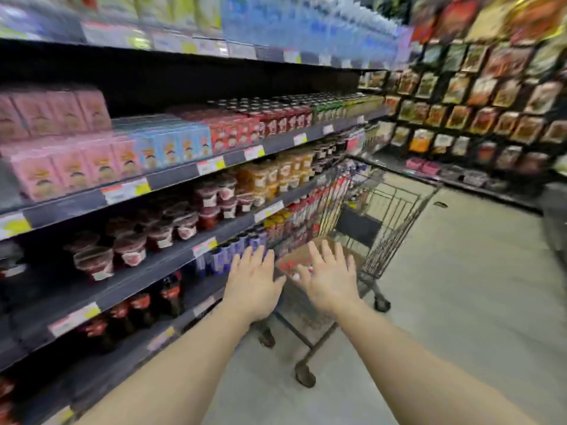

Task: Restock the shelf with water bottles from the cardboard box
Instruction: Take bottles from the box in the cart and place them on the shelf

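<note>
Both hands, left (256, 283) and right (329, 279), spread wide, empty. Cardboard box (294, 256) in cart (383, 210) half hidden behind them. Contents blurred.

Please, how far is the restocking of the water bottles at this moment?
Done: water bottles already stand on the top shelf, though blurred. In hand: nothing; the left hand and right hand reach, open, toward the cardboard box in the cart. Left: red-capped bottles show in the box.
</note>
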Available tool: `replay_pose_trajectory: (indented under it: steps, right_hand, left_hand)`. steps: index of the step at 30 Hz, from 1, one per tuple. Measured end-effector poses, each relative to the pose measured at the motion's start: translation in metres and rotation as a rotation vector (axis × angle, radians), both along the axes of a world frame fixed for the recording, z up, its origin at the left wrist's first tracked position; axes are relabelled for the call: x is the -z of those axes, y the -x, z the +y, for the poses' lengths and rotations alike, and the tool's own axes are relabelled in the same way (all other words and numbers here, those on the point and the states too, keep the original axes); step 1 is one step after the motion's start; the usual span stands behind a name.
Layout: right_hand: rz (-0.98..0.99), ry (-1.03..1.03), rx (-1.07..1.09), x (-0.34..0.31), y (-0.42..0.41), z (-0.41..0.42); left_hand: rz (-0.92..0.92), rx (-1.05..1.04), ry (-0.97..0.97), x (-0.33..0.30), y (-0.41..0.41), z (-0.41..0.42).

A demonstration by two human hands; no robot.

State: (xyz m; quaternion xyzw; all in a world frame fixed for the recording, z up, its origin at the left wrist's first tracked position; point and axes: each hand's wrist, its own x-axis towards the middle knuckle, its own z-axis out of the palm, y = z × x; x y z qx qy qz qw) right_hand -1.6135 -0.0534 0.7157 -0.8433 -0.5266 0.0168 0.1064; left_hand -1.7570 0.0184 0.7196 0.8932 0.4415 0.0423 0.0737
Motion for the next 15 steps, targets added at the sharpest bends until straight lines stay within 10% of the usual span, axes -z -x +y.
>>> replay_pose_trajectory:
  steps: [15]
  right_hand:
    - [0.061, 0.163, 0.131, 0.050, -0.235, 0.164]
  left_hand:
    - [0.013, 0.082, 0.078, 0.070, -0.247, 0.191]
